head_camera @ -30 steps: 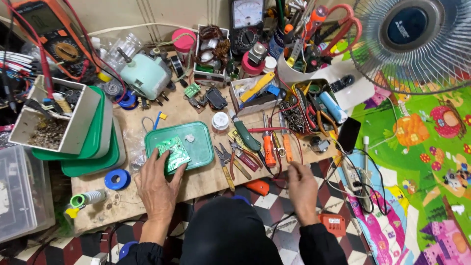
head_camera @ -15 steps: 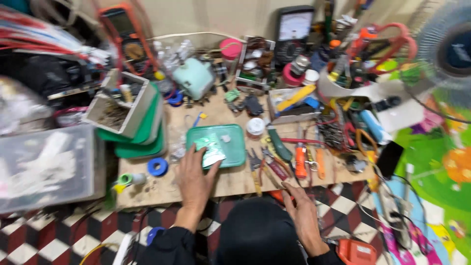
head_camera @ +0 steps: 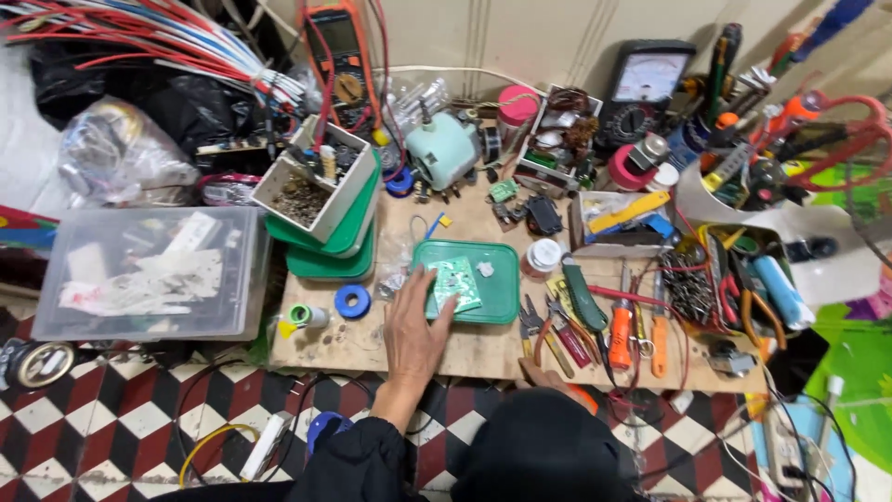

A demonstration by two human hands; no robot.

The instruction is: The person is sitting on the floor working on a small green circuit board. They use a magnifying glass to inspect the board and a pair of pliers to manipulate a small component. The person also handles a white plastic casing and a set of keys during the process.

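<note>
A small green circuit board point(head_camera: 457, 282) lies in a shallow green tray point(head_camera: 502, 302) on a low wooden work board point(head_camera: 483, 349). My left hand point(head_camera: 413, 325) lies flat over the tray's left edge, with its spread fingertips touching the circuit board and gripping nothing. Only a sliver of my right hand point(head_camera: 544, 374) shows at the front edge of the wooden board. The rest is hidden behind my dark head and sleeve, so its fingers cannot be read. A small white scrap lies in the tray beside the circuit board.
Pliers, cutters and orange screwdrivers point(head_camera: 613, 330) lie right of the tray, near a white jar point(head_camera: 542, 256). On the left are a blue tape roll point(head_camera: 352, 300), stacked green trays point(head_camera: 325, 256) and a clear plastic box point(head_camera: 149, 270). Meters, a mint-coloured housing point(head_camera: 444, 149) and wire bundles crowd the back.
The view has swung left and down, bringing the clear box and chequered floor in. My left hand stays on the tray. My right hand has slipped mostly out of sight.
</note>
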